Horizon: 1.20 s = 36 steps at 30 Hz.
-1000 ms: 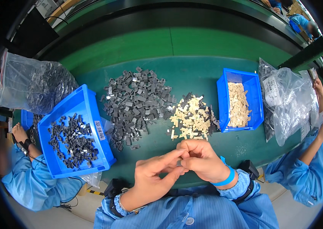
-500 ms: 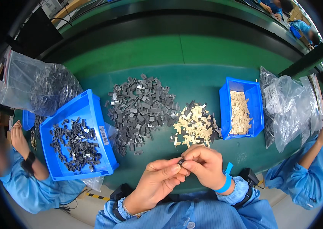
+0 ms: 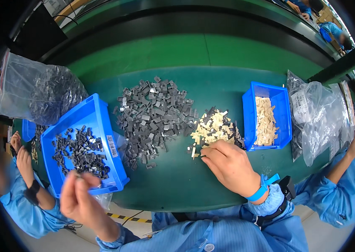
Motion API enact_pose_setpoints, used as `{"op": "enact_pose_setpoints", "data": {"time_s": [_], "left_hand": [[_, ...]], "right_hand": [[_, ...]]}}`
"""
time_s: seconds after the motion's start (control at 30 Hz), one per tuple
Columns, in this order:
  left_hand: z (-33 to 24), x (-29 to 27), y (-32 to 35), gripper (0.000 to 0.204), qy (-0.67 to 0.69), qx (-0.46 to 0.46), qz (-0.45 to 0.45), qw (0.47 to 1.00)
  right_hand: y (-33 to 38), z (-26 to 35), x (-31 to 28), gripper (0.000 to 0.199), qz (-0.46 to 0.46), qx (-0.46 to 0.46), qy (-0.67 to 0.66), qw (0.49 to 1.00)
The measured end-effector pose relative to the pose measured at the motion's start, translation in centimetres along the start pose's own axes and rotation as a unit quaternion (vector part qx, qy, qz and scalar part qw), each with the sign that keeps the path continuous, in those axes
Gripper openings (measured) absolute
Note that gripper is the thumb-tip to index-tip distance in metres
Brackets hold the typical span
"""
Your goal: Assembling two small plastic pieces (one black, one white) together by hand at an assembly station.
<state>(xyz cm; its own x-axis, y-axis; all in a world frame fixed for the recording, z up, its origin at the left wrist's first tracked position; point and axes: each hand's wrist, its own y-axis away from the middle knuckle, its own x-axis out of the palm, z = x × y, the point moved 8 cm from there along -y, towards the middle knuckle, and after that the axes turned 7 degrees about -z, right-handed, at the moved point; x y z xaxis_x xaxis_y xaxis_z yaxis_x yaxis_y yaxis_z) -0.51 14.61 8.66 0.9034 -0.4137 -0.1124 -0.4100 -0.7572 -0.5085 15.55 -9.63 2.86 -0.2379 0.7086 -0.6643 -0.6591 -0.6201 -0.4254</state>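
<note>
Having parted, left fingers [image 3: 69, 191] blur, their hold unclear, while right fingers [image 3: 214, 155] pinch a dark piece [image 3: 203, 156].

Dark green smooth-topped worktable [image 3: 169, 185]: spans the middle; its near edge looks curved;
Brighter green flat strip [image 3: 144, 52]: runs behind the table; crossed by a thin dark seam [image 3: 207, 49];
Long black ledge [image 3: 144, 24]: beyond the strip;
Dark green straight post [image 3: 335, 67]: slants at the right;
Pale grey floor [image 3: 322, 237]: below; yellow-and-black striped tape [image 3: 133, 219] near the table
</note>
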Motion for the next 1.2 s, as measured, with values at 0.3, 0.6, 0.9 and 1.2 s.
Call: {"op": "enact_pose_setpoints", "data": {"time_s": [0.3, 0.6, 0.9, 1.2], "left_hand": [[0.3, 0.3, -1.8, 0.044, -0.283, 0.035, 0.023, 0.958], [-1.6, 9.3, 5.4, 0.028, -0.064, 0.053, 0.282, 0.956], [3.4, 12.5, 10.2, 0.028, 0.052, -0.212, 0.356, 0.909], [3.6, 14.7, 13.0, 0.024, 0.256, -0.518, 0.316, 0.752]], "right_hand": [[-1.2, -0.4, 2.7, 0.016, 0.071, -0.028, 0.128, 0.989], [-1.7, -0.9, 3.0, 0.015, 0.112, -0.053, 0.12, 0.985], [-1.8, -1.0, 2.8, 0.014, 0.154, -0.034, 0.057, 0.986], [-0.8, 0.3, -0.3, 0.017, 0.0, 0.078, -0.194, 0.978]]}}
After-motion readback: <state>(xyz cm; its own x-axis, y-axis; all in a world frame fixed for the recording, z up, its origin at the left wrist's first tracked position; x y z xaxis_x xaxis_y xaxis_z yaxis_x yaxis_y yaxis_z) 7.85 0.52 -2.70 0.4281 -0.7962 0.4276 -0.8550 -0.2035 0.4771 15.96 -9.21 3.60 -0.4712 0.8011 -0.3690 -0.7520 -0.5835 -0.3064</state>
